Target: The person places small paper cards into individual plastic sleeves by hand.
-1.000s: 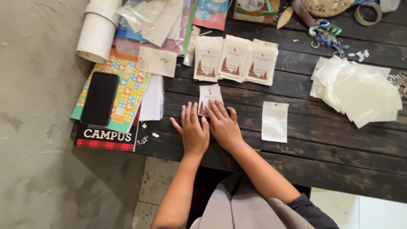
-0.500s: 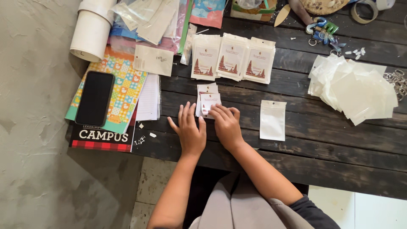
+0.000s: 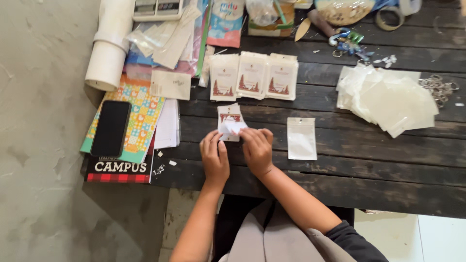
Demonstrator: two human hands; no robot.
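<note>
Looking down from the head camera, I am seeing both hands lying close together on the dark wooden table (image 3: 369,160). The left hand (image 3: 215,157) is pressing flat with spread fingers, its fingertips touching the lower edge of a small white packet (image 3: 229,120). The right hand (image 3: 257,149) is curling its fingers over the lower right corner of the same packet, but I cannot tell if it is really pinching it or only pressing it down. The packet is lying just beyond the fingertips of both hands, slightly tilted, and it is showing a dark red print in its upper part; its lower part looks creased. An empty clear pouch (image 3: 301,139) is lying just beside the right hand. Three similar printed packets (image 3: 253,76) are standing in a row further away on the table.
</note>
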